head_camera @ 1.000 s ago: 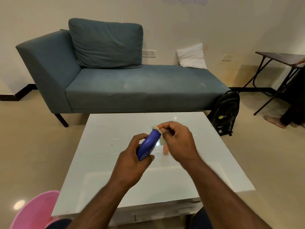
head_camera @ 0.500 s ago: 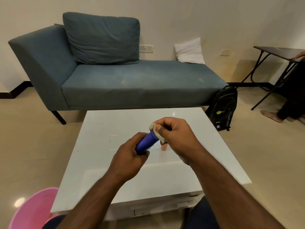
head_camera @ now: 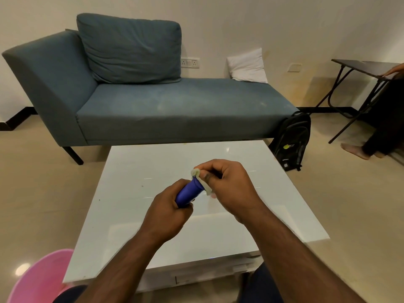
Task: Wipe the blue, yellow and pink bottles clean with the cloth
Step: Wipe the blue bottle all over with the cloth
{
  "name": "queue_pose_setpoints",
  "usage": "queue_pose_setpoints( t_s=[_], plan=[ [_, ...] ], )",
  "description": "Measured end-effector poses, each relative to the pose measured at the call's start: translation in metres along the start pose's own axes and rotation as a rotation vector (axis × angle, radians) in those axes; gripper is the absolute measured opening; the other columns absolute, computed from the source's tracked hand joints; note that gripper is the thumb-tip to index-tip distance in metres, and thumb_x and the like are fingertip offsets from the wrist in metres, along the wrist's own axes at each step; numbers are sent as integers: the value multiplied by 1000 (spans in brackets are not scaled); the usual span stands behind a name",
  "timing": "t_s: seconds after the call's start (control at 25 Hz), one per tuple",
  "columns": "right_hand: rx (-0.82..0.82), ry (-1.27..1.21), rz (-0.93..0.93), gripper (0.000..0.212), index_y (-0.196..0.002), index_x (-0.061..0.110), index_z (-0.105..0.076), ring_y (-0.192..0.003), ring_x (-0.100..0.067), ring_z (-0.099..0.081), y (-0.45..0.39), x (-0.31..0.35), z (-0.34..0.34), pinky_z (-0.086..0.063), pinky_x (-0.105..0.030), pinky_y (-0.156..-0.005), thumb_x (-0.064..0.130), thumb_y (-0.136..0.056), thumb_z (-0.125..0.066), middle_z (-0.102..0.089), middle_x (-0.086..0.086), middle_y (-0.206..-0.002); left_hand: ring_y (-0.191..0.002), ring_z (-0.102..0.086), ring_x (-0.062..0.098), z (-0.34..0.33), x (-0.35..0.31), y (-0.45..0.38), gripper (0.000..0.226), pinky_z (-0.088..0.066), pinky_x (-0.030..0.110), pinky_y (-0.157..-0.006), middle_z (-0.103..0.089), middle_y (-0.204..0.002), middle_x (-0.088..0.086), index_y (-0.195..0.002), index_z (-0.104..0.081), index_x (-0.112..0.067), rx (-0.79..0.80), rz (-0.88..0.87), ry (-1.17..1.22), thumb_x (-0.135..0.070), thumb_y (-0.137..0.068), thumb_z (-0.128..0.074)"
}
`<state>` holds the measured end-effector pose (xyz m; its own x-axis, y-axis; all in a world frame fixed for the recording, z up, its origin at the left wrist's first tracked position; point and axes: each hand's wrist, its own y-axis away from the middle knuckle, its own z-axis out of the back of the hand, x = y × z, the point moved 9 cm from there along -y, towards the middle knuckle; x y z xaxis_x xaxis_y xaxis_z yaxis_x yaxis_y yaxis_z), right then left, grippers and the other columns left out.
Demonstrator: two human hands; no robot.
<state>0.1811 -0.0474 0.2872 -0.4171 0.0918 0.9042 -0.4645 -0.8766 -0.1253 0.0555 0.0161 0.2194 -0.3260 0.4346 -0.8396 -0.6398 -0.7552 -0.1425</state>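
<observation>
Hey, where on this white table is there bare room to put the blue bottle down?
Almost everywhere on the white table: the far half toward the sofa and the near strip are bare. Only the middle is busy, under the left hand, right hand and blue bottle.

White glossy coffee table (head_camera: pixel 140 215) in front of me, square top, sitting on the beige tiled floor (head_camera: pixel 39 204). I can't make out anything lying on the top except a small pinkish object (head_camera: pixel 213 195), mostly hidden behind my right hand; can't tell what it is. On the floor: teal chaise sofa (head_camera: pixel 175 110) beyond the table, black backpack (head_camera: pixel 291 141) leaning at its end, pink tub (head_camera: pixel 35 278) near-left corner.
</observation>
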Motion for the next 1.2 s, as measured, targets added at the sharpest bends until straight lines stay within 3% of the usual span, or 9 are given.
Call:
queue_pose_setpoints(
  t_s=[0.12, 0.24, 0.32, 0.48, 0.64, 0.76, 0.88, 1.0, 1.2],
  plan=[
    [-19, -148, -72, 10, -96, 21, -71, -87, -11, -65, 1, -9, -3, -54, -20, -72, 20, -90, -63, -71, 10, -90, -78, -62, 15, -1, 0, -1, 50, -50, 22, -69, -65, -89, -11, -101, -54, -45, 2, 27, 7, -4, -81, -72],
    [-102, 123, 131, 15, -101, 23, -70, -86, -3, -62, 10, 5, -3, -46, -6, -81, 17, -91, -62, -68, 15, -96, -77, -63, 15, 2, 2, -4, 49, -51, 28, -70, -66, -87, -11, -101, -55, -43, -14, 56, -10, -2, -79, -70],
    [-169, 295, 280, 17, -104, 18, -69, -83, -4, -59, 16, 17, -2, -39, -1, -82, 12, -90, -61, -68, 6, -98, -76, -64, 17, 3, 2, -6, 47, -55, 36, -70, -66, -85, -11, -96, -55, -43, -21, 70, -45, -3, -78, -69],
    [-188, 491, 476, 21, -101, 12, -68, -87, -15, -62, 26, 30, -11, -40, -15, -86, 14, -82, -58, -70, -5, -97, -76, -63, 19, 3, 0, -5, 43, -57, 44, -74, -67, -86, -8, -101, -56, -40, -25, 86, -81, -5, -79, -68],
    [-237, 440, 378, 18, -100, 10, -69, -86, -16, -62, 10, 24, 12, -53, -29, -85, 3, -84, -65, -69, -7, -95, -74, -63, 19, 2, -1, -3, 39, -57, 42, -73, -65, -83, -10, -99, -55, -38, -12, 101, -147, -9, -77, -67],
    [-389, 500, 468, 21, -102, 7, -68, -87, -18, -61, 15, 41, 28, -50, -26, -85, 1, -82, -68, -68, -8, -96, -74, -62, 19, 3, 1, -5, 38, -57, 42, -73, -64, -84, -9, -101, -53, -36, -11, 141, -199, -9, -79, -65],
    [-230, 623, 626, 20, -103, 7, -68, -91, -21, -60, 36, 50, -12, -53, -29, -84, 10, -83, -68, -67, -10, -100, -82, -65, 19, 1, 2, -9, 38, -58, 41, -78, -69, -98, -8, -115, -52, -38, -23, 187, -240, -18, -86, -65],
    [-182, 642, 556, 20, -105, 10, -64, -93, -23, -56, 30, 34, -30, -55, -43, -73, 8, -85, -60, -60, -8, -103, -89, -65, 18, -2, 0, -10, 36, -58, 39, -80, -69, -107, -6, -124, -51, -35, -42, 195, -280, -26, -92, -64],
    [-189, 609, 532, 21, -110, 10, -62, -93, -22, -55, 27, 22, -34, -53, -45, -73, 13, -90, -60, -58, -6, -105, -83, -64, 18, 6, 3, -10, 29, -58, 40, -81, -68, -98, -2, -115, -53, -30, -86, 219, -164, -19, -91, -66]
  ],
)
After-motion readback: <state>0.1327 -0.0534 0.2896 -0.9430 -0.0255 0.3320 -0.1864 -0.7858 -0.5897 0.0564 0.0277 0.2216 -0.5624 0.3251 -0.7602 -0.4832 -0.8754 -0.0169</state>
